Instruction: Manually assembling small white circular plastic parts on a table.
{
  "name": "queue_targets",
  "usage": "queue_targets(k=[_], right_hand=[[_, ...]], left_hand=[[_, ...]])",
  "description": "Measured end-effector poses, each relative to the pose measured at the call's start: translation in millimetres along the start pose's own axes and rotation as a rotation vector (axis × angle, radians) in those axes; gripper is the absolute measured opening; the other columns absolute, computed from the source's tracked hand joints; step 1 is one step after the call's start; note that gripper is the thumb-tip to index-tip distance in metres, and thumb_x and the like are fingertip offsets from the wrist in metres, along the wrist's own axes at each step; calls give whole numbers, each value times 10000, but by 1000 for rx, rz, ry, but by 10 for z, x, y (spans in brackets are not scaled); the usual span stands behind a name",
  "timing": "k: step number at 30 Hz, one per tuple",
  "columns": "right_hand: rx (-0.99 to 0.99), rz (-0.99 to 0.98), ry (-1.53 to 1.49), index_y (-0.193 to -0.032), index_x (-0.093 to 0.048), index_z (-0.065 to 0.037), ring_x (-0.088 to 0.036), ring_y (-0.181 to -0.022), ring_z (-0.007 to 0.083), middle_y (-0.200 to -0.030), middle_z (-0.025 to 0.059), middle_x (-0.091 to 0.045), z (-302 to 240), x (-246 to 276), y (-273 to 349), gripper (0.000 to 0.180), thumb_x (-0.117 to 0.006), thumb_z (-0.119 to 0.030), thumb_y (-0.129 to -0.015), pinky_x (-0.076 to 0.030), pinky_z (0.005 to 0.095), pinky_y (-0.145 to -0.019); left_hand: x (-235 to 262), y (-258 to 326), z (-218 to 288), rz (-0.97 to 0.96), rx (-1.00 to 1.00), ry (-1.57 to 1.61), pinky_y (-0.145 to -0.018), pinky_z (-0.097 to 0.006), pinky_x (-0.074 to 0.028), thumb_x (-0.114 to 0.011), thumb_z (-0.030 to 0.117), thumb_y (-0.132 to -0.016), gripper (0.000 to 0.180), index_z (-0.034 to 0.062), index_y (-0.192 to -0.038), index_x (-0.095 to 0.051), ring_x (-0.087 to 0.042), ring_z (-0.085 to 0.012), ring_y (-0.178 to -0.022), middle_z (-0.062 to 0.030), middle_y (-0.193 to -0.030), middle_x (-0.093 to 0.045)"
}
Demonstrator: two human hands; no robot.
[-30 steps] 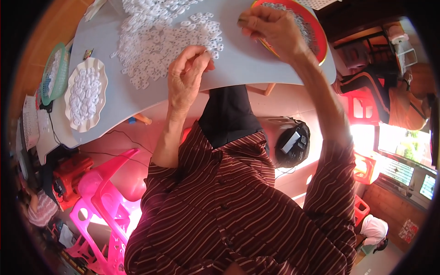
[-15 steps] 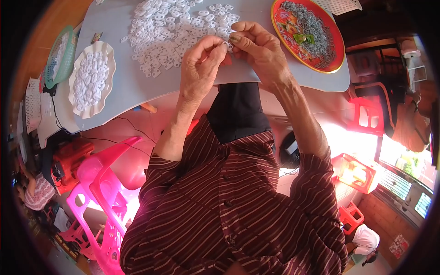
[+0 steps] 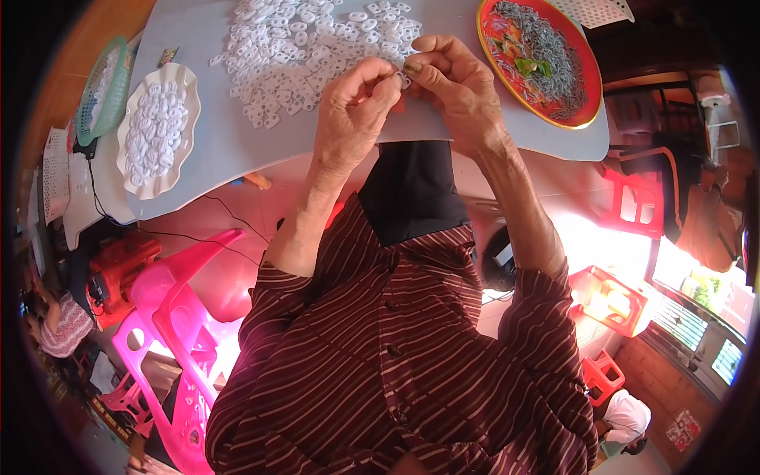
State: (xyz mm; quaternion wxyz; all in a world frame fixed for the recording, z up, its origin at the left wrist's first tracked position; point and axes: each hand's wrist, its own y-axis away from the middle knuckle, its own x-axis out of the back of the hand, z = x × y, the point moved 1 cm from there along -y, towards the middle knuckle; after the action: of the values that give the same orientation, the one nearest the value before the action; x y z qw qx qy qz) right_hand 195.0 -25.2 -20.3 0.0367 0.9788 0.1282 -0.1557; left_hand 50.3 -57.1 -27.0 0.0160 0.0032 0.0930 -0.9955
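Over the near edge of the table, my left hand (image 3: 356, 111) and my right hand (image 3: 463, 95) meet with pinched fingertips. Between them is a small white plastic piece (image 3: 403, 79), partly covered by the fingers. Both hands touch it. Just beyond my left hand spreads a heap of similar white plastic pieces (image 3: 293, 71), several with holes. To the right of my right hand stands a red plate (image 3: 590, 79) with a gold rim. It holds many thin grey metal pieces (image 3: 562, 59), too small to name surely, and a yellow-green scrap (image 3: 532, 66).
A scalloped white dish (image 3: 192, 103) of white oval pieces stands on the left of the grey-blue table (image 3: 218, 150). Beside it are a green basket (image 3: 119, 99) and a white perforated basket (image 3: 55, 174). A pink chair (image 3: 162, 293) and red stools (image 3: 637, 198) stand around. Other people sit farther off.
Both hands have shifted slightly to the right in the picture, still pinched together at the small white piece. The view has turned a little; the heap and dishes look the same.
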Motion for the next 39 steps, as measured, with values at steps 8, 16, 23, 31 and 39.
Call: queue_targets(k=[8, 16, 23, 31, 39], right_hand=[[84, -71, 127, -956, -600, 3, -544, -687, 63, -771, 9, -613, -5, 35, 4, 146, -631, -102, -859, -466, 204, -644], [61, -158, 213, -857, -626, -6, -501, -618, 49, -716, -6, -598, -20, 52, -8, 167, -636, -172, -866, -425, 196, -567], [49, -60, 268, -828, -623, -6, -491, -597, 44, -691, -7, -596, -43, -4, 26, 187, -626, -186, -876, -415, 198, -545], [124, -22, 132, -852, -610, -12, -506, -661, 37, -702, -14, -587, 0, -103, 87, 119, -626, -129, -870, -428, 185, -610], [165, -92, 96, -903, -568, 5, -524, -714, 87, -819, 48, -597, 12, -16, 79, 102, -591, -92, -883, -439, 218, -674]], left_hand=[[-16, 15, 38, -18, -64, -30, -529, -180, -367, -575, 102, -874, 107, 6, -830, -563, -436, -19, -606, 42, -653, -497], [17, 39, 11, -93, -9, 64, -544, -178, -361, -579, 96, -874, 109, 10, -814, -550, -434, -24, -618, 41, -662, -500], [-37, 32, 39, -26, -111, 51, -564, -181, -379, -581, 98, -879, 102, 5, -840, -565, -445, -34, -636, 36, -681, -507], [22, 65, 91, 13, -110, -102, -556, -202, -392, -532, 96, -900, 100, 11, -932, -573, -460, -51, -612, 16, -655, -508], [491, -568, 168, 75, -513, -825, -674, -337, -455, -534, 57, -829, 122, 27, -935, -587, -591, -267, -735, -131, -763, -608]])
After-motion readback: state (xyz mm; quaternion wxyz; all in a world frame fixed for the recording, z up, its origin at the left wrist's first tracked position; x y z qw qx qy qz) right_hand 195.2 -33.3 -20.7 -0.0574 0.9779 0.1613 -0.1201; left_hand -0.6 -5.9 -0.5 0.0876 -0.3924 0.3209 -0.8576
